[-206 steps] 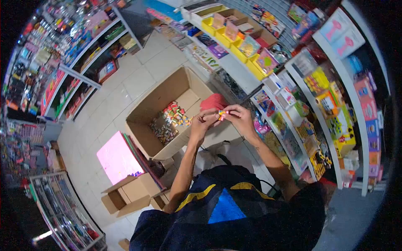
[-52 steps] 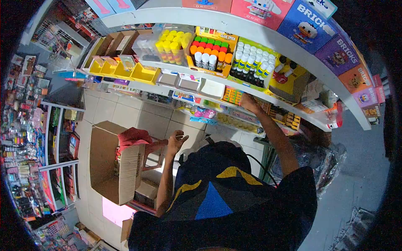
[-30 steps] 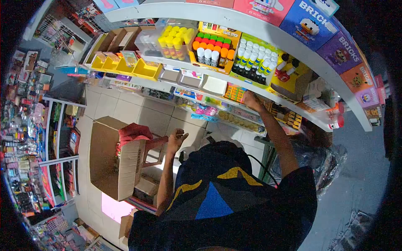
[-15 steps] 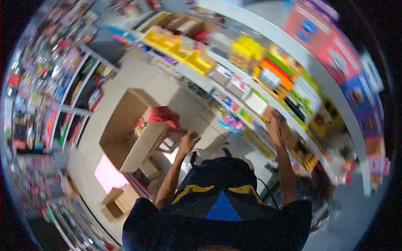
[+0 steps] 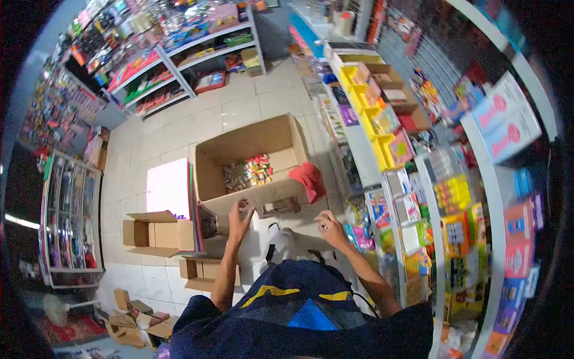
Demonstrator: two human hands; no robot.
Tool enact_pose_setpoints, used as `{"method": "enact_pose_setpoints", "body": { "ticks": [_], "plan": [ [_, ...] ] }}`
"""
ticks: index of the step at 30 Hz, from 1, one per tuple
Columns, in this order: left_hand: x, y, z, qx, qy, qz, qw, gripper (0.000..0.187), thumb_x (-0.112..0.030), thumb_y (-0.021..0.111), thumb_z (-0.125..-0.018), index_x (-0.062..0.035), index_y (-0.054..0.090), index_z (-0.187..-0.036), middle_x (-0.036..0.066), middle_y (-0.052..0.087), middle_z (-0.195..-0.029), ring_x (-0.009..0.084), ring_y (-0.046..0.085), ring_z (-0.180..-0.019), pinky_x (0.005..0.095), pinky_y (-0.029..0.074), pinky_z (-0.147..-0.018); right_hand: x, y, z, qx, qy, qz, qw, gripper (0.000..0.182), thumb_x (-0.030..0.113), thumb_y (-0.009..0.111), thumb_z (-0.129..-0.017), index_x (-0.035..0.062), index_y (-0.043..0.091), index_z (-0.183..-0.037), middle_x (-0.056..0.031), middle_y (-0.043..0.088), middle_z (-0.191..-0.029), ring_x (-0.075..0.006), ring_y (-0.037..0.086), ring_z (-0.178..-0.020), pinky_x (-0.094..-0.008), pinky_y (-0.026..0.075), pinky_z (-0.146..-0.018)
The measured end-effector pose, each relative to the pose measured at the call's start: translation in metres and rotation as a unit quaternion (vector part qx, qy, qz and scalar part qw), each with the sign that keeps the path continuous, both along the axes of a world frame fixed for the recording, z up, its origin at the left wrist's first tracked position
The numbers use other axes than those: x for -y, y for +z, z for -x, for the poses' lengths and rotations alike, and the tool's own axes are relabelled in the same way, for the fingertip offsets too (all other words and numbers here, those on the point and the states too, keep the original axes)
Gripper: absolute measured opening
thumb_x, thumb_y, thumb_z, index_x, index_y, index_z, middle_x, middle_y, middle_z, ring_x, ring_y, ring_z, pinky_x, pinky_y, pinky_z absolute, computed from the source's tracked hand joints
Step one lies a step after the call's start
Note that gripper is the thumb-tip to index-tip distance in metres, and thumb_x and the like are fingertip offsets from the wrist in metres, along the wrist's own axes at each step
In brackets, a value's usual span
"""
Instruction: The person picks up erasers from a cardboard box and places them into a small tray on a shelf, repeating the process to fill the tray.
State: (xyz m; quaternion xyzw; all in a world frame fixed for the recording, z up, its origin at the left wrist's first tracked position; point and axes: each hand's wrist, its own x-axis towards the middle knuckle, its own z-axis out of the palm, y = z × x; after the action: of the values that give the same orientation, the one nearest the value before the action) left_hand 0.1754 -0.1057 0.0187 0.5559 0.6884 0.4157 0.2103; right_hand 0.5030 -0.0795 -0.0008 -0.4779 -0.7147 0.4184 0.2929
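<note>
A large open cardboard box (image 5: pixel 281 128) stands on the floor in front of me, with small colourful wrapped items (image 5: pixel 258 169) lying in it. A red cloth (image 5: pixel 308 181) hangs over its near right corner. My left hand (image 5: pixel 240 220) is at the box's near wall, thumb and fingers apart, with nothing seen in it. Right of it, my right hand (image 5: pixel 330 230) hovers below the red cloth, fingers loosely bent and apart, apparently holding nothing. Between the hands, by the box, is a small brown framed object (image 5: pixel 280 206) whose kind I cannot make out.
Smaller open cardboard boxes (image 5: pixel 156 234) and a white-topped stack of sheets (image 5: pixel 168 186) are at the left. Along the right run shelves with a yellow divided tray (image 5: pixel 363 106) and packaged goods. Stocked racks (image 5: pixel 169 67) stand at the back left, a glass case (image 5: pixel 73 215) at far left.
My view has swung round, bringing the large box ahead of me. My right hand has come away from the shelf goods to near the box. My left hand has spread from a curled shape.
</note>
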Motion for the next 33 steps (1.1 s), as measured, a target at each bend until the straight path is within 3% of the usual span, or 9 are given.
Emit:
{"method": "enact_pose_setpoints", "body": {
  "ticks": [2, 5, 11, 13, 17, 18, 22, 29, 33],
  "plan": [
    [0.002, -0.003, 0.041, -0.047, 0.005, 0.028, 0.998, 0.045, -0.017, 0.069, -0.073, -0.0032, 0.048, -0.11, 0.016, 0.053, -0.108, 0.0317, 0.052, -0.098, 0.0396, 0.041, -0.085, -0.028, 0.015, 0.034, -0.027, 0.012, -0.002, 1.0, 0.017, 0.004, 0.06, -0.076, 0.0059, 0.059, -0.093, -0.012, 0.05, -0.1, -0.0268, 0.056, -0.085, -0.0329, 0.045, -0.075],
    [0.0, 0.008, 0.085, -0.146, -0.026, 0.048, 0.988, 0.053, -0.016, 0.071, -0.068, -0.0033, 0.046, -0.112, 0.016, 0.052, -0.112, 0.0345, 0.05, -0.103, 0.0416, 0.041, -0.087, -0.07, 0.015, 0.08, -0.013, -0.019, -0.177, 0.984, 0.017, 0.004, 0.059, -0.075, 0.0047, 0.059, -0.092, -0.0121, 0.05, -0.099, -0.0288, 0.054, -0.09, -0.0351, 0.043, -0.079],
    [-0.027, -0.028, 0.156, -0.134, -0.151, 0.01, 0.979, 0.061, -0.011, 0.072, -0.063, -0.0053, 0.046, -0.117, 0.017, 0.047, -0.12, 0.0361, 0.043, -0.112, 0.0411, 0.037, -0.093, -0.137, 0.02, 0.145, 0.112, -0.007, -0.205, 0.972, 0.018, 0.014, 0.058, -0.078, 0.0058, 0.058, -0.094, -0.0136, 0.052, -0.097, -0.0321, 0.05, -0.092, -0.04, 0.039, -0.081],
    [-0.027, -0.036, 0.162, -0.193, -0.119, 0.044, 0.973, 0.058, -0.011, 0.071, -0.063, -0.0048, 0.047, -0.116, 0.017, 0.047, -0.119, 0.0363, 0.044, -0.11, 0.0404, 0.039, -0.091, -0.151, 0.009, 0.156, 0.163, 0.017, -0.173, 0.971, 0.018, 0.019, 0.056, -0.081, 0.0071, 0.059, -0.095, -0.0137, 0.053, -0.097, -0.0321, 0.05, -0.094, -0.0414, 0.037, -0.084],
    [-0.035, -0.066, 0.183, -0.194, -0.177, 0.112, 0.958, 0.048, -0.019, 0.067, -0.069, -0.0036, 0.05, -0.112, 0.021, 0.054, -0.108, 0.0368, 0.053, -0.096, 0.0435, 0.044, -0.078, -0.165, -0.027, 0.163, 0.248, 0.058, -0.16, 0.954, 0.02, 0.024, 0.05, -0.085, 0.0107, 0.061, -0.096, -0.0101, 0.059, -0.098, -0.0275, 0.052, -0.096, -0.0407, 0.035, -0.085],
    [-0.037, -0.057, 0.182, -0.17, -0.183, 0.093, 0.964, 0.039, -0.024, 0.063, -0.074, -0.0052, 0.054, -0.106, 0.019, 0.06, -0.091, 0.0359, 0.058, -0.083, 0.0453, 0.045, -0.073, -0.165, -0.026, 0.166, 0.254, 0.056, -0.157, 0.953, 0.021, 0.025, 0.049, -0.086, 0.0108, 0.061, -0.096, -0.01, 0.06, -0.097, -0.0272, 0.052, -0.095, -0.0401, 0.035, -0.085],
    [-0.038, -0.052, 0.178, -0.231, -0.17, 0.126, 0.95, 0.023, -0.028, 0.055, -0.081, -0.0099, 0.061, -0.094, 0.015, 0.062, -0.07, 0.0346, 0.06, -0.069, 0.0456, 0.046, -0.067, -0.165, -0.028, 0.169, 0.286, 0.052, -0.15, 0.945, 0.025, 0.028, 0.046, -0.087, 0.0105, 0.063, -0.094, -0.0105, 0.062, -0.095, -0.0273, 0.055, -0.093, -0.0392, 0.035, -0.084],
    [-0.048, -0.05, 0.182, -0.259, -0.164, 0.228, 0.924, 0.023, -0.03, 0.054, -0.08, -0.0099, 0.064, -0.086, 0.017, 0.062, -0.072, 0.0343, 0.062, -0.068, 0.048, 0.046, -0.055, -0.17, -0.017, 0.173, 0.298, 0.066, -0.082, 0.949, 0.029, 0.031, 0.046, -0.084, 0.008, 0.062, -0.093, -0.012, 0.064, -0.091, -0.0293, 0.057, -0.089, -0.0433, 0.034, -0.085],
    [-0.055, -0.08, 0.188, -0.274, -0.177, 0.256, 0.91, 0.028, -0.035, 0.057, -0.078, -0.0078, 0.065, -0.078, 0.018, 0.062, -0.072, 0.035, 0.062, -0.069, 0.0478, 0.046, -0.057, -0.184, -0.004, 0.179, 0.327, 0.115, -0.008, 0.938, 0.027, 0.03, 0.047, -0.084, 0.0103, 0.064, -0.09, -0.0132, 0.063, -0.088, -0.0295, 0.06, -0.085, -0.0399, 0.043, -0.076]
  ]
}}
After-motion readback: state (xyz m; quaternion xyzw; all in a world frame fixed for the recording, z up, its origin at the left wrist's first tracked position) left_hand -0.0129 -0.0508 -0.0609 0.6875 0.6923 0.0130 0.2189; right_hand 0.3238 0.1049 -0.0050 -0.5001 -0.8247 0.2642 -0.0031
